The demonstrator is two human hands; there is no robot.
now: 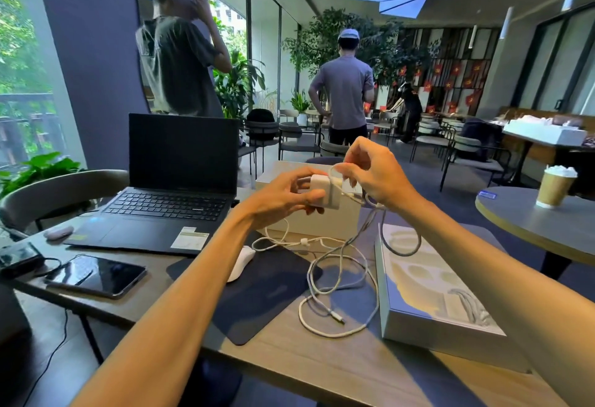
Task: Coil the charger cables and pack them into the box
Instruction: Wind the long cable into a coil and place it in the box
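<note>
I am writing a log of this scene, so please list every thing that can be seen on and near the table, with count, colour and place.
charger brick: one, white, held above the table
charger cable: one, white, loose loops on the table, rising to the right hand
open box: one, white, right side of the table
closed box: one, white, behind the hands
laptop: one, black, open, left of centre
phone: one, black, front left
mouse: one, white, on the mat
mouse mat: one, dark, table centre
paper cup: one, brown, on the neighbouring round table
people: three, standing in the background
left hand: holds the brick
right hand: pinches the cable
</note>
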